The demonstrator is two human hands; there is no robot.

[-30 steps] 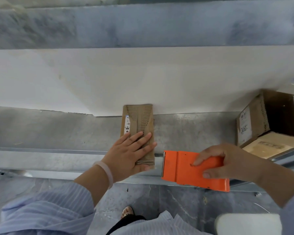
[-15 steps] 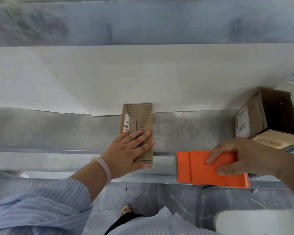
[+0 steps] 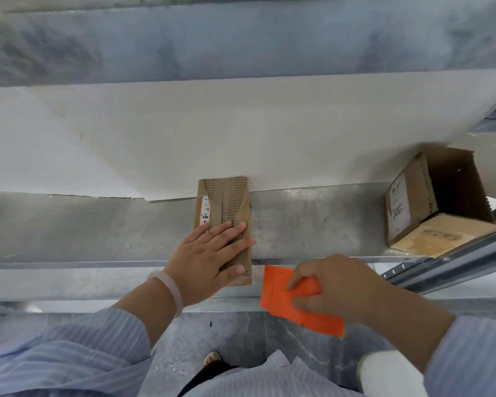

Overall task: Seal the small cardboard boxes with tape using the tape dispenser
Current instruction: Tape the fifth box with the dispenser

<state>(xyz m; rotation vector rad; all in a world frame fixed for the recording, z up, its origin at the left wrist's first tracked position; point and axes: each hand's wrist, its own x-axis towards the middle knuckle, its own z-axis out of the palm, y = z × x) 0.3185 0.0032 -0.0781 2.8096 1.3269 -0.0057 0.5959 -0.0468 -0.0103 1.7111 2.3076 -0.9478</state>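
Now our flat left hand (image 3: 206, 256) pins the box (image 3: 226, 202); from four o'clock, the dispenser (image 3: 278, 293) gripped by our right hand (image 3: 335, 285) should land squarely.

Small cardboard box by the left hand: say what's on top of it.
The left hand lies flat on the small cardboard box's near half. Its far half shows flaps and a white label. Anything beneath the hand is hidden.

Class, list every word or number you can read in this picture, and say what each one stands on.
"83": white sticker on the small flat cardboard box; the rest of it is too small.
Handwriting on the white label of the open cardboard box: too blurred to read.
Dark print on that box's pale flap: blurred.
Orange plastic tape dispenser: none.
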